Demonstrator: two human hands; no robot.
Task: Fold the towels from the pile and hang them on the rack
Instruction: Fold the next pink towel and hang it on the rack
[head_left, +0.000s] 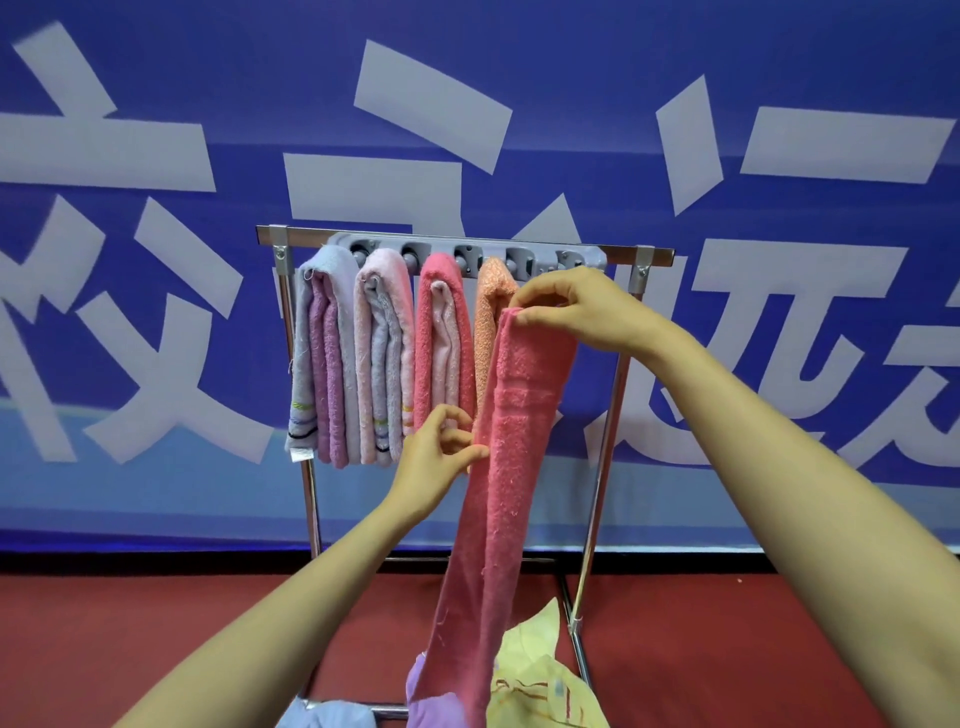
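Note:
A long coral-pink towel, folded lengthwise into a narrow strip, hangs down in front of the metal rack. My right hand pinches its top end just below the rack's grey peg bar. My left hand grips the strip's left edge about halfway down. Several folded towels hang on the pegs: a lilac one, a pale pink one, a coral one and an orange one, partly hidden behind the held strip.
The pile lies at the bottom: a yellow towel, a purple one and a blue one. The rack's chrome legs stand on a red floor before a blue banner wall.

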